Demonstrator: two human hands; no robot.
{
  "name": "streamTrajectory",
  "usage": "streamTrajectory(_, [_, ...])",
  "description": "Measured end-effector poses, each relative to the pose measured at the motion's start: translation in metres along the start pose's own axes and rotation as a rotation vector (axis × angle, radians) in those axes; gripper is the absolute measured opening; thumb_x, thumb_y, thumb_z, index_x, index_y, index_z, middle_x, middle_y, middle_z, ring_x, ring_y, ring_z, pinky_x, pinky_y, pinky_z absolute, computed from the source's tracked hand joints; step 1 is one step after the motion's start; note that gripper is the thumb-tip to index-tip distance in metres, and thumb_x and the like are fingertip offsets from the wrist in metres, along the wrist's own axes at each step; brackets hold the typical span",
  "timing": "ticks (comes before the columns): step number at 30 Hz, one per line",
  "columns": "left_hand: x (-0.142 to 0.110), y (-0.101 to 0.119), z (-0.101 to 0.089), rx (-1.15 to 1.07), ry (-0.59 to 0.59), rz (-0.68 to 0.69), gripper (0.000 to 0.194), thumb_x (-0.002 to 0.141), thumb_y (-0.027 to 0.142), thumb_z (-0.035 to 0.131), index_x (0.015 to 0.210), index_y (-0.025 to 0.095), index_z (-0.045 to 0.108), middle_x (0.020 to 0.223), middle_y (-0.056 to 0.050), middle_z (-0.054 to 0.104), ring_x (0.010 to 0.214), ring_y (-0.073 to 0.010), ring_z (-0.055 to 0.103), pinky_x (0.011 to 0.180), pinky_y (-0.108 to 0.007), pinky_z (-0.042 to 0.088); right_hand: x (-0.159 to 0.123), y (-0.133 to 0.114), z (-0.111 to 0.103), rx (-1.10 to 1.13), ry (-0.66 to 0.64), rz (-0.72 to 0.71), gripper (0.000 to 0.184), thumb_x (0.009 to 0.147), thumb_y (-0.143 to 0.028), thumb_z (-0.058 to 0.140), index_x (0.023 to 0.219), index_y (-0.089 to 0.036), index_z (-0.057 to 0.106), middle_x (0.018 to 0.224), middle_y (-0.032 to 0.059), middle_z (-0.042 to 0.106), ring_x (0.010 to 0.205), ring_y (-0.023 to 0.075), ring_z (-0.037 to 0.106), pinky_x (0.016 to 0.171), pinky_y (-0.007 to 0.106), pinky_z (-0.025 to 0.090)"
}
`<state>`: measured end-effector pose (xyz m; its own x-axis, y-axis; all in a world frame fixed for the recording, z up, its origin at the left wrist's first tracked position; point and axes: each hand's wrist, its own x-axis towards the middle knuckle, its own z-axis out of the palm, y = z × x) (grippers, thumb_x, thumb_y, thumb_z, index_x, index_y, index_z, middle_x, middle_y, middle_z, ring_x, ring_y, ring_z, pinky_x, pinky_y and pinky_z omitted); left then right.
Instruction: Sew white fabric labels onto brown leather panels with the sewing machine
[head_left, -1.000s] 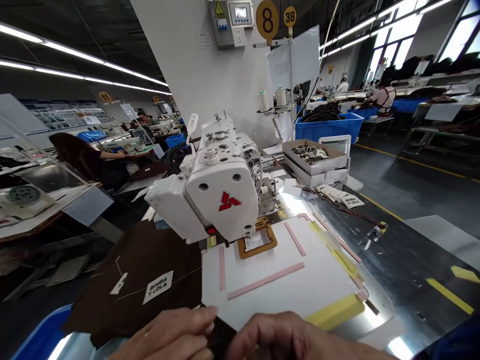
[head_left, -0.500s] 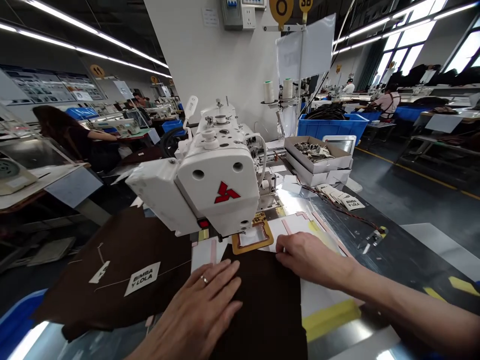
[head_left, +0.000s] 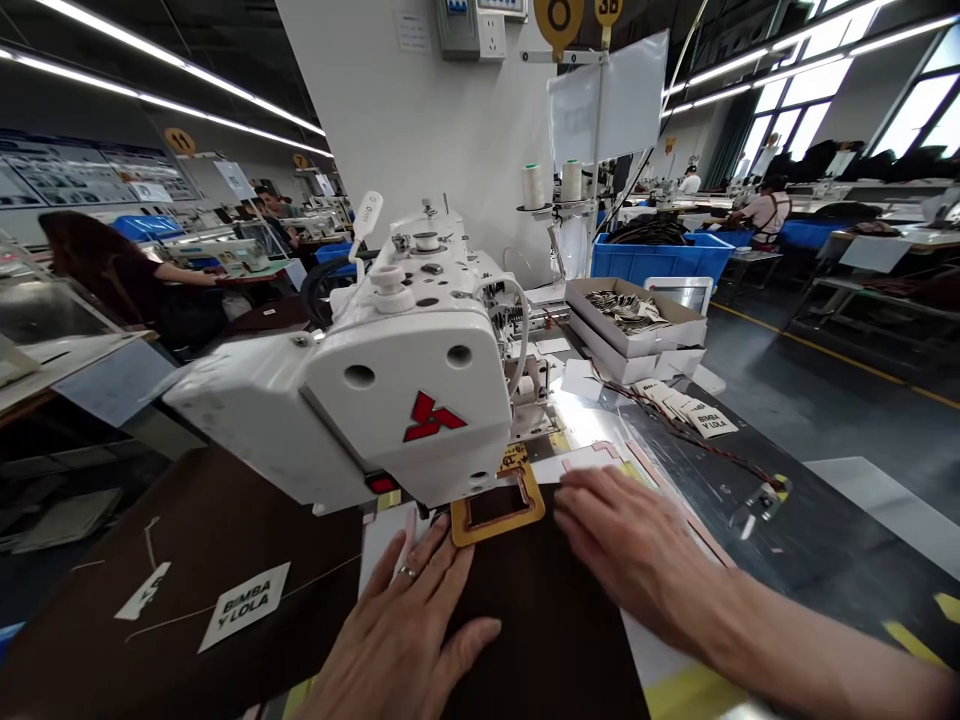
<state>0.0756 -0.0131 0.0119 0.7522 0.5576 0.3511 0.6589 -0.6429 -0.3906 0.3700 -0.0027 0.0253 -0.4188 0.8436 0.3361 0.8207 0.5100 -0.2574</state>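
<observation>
A dark brown fabric panel (head_left: 540,630) lies under the yellow-edged clamp frame (head_left: 499,535) of a white sewing machine (head_left: 405,400), and brown shows through the frame's window. My left hand (head_left: 409,620), with a ring on one finger, lies flat and spread on the panel, fingertips beside the frame's left corner. At the panel's right edge, my right hand (head_left: 622,550) has its fingers bent and close together on the fabric; they are slightly blurred and the thumb is hidden. The needle area is hidden behind the machine head.
On the left lies more brown fabric (head_left: 300,610) with a white "BIMBA Y LOLA" label (head_left: 246,605) and loose threads. Several labels (head_left: 694,410) lie at right, near a cardboard box (head_left: 660,335) of labels. A cable with a small metal part (head_left: 761,505) rests on the table. Other people sit at machines behind.
The brown panel has moved forward under the clamp frame, whose window was white before. My left hand has slid forward to the frame. The view has shifted closer to the machine.
</observation>
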Motion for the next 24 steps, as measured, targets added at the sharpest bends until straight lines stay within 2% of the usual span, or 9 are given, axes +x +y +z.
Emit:
streamTrajectory(2, [0.005, 0.001, -0.001, -0.006, 0.013, -0.004, 0.064, 0.107, 0.063, 0.047, 0.142, 0.011, 0.063, 0.147, -0.007, 0.063, 0.129, -0.0302, 0.067, 0.093, -0.046, 0.064, -0.017, -0.007, 0.002, 0.036, -0.036, -0.063, 0.034, 0.110, -0.035, 0.050, 0.135, -0.020, 0.067, 0.140, 0.0092, 0.070, 0.124, 0.0290, 0.068, 0.106, 0.047, 0.057])
streamTrajectory(5, [0.006, -0.001, -0.004, -0.002, 0.030, 0.029, 0.058, 0.108, 0.060, 0.046, 0.136, 0.014, 0.068, 0.142, -0.004, 0.067, 0.124, -0.0274, 0.071, 0.089, -0.042, 0.066, -0.030, -0.007, 0.005, 0.014, -0.231, -0.112, 0.051, 0.107, -0.045, 0.057, 0.148, -0.014, 0.062, 0.157, 0.0121, 0.056, 0.143, 0.0377, 0.056, 0.118, 0.060, 0.049])
streamTrajectory(8, [0.000, -0.008, -0.004, 0.025, 0.019, 0.038, 0.055, 0.108, 0.058, 0.047, 0.136, 0.016, 0.069, 0.146, -0.002, 0.064, 0.125, -0.0268, 0.070, 0.089, -0.039, 0.067, -0.026, 0.001, 0.000, 0.020, -0.431, -0.090, 0.056, 0.108, -0.045, 0.053, 0.155, -0.014, 0.055, 0.164, 0.0127, 0.041, 0.151, 0.0411, 0.044, 0.123, 0.069, 0.038])
streamTrajectory(10, [-0.005, -0.013, -0.003, 0.035, -0.017, 0.033, 0.055, 0.107, 0.056, 0.050, 0.140, 0.016, 0.067, 0.150, -0.004, 0.060, 0.128, -0.0274, 0.068, 0.092, -0.039, 0.066, -0.020, 0.006, -0.006, 0.050, -0.487, -0.060, 0.058, 0.109, -0.045, 0.051, 0.158, -0.014, 0.051, 0.166, 0.0121, 0.037, 0.154, 0.0407, 0.039, 0.126, 0.071, 0.031])
streamTrajectory(14, [-0.010, -0.019, -0.004, 0.008, -0.027, 0.028, 0.050, 0.107, 0.051, 0.052, 0.138, 0.015, 0.068, 0.149, -0.007, 0.061, 0.128, -0.0277, 0.069, 0.092, -0.039, 0.067, -0.014, 0.012, -0.008, 0.090, -0.478, -0.031, 0.060, 0.108, -0.047, 0.053, 0.159, -0.015, 0.050, 0.167, 0.0112, 0.037, 0.157, 0.0397, 0.034, 0.128, 0.071, 0.024])
streamTrajectory(18, [-0.013, -0.022, -0.007, -0.077, 0.002, 0.005, 0.038, 0.108, 0.044, 0.053, 0.131, 0.021, 0.072, 0.142, -0.002, 0.067, 0.128, -0.0262, 0.069, 0.098, -0.042, 0.065, -0.020, 0.018, -0.005, 0.067, -0.417, -0.049, 0.058, 0.107, -0.051, 0.056, 0.155, -0.020, 0.057, 0.164, 0.0106, 0.047, 0.156, 0.0396, 0.037, 0.129, 0.069, 0.026])
streamTrajectory(24, [-0.018, -0.030, -0.001, -0.179, -0.094, -0.055, 0.042, 0.107, 0.040, 0.057, 0.145, 0.024, 0.063, 0.154, -0.001, 0.057, 0.139, -0.0260, 0.061, 0.109, -0.045, 0.060, -0.025, 0.028, -0.002, -0.011, -0.308, -0.034, 0.051, 0.104, -0.051, 0.061, 0.147, -0.022, 0.066, 0.153, 0.0107, 0.061, 0.147, 0.0417, 0.049, 0.124, 0.073, 0.032])
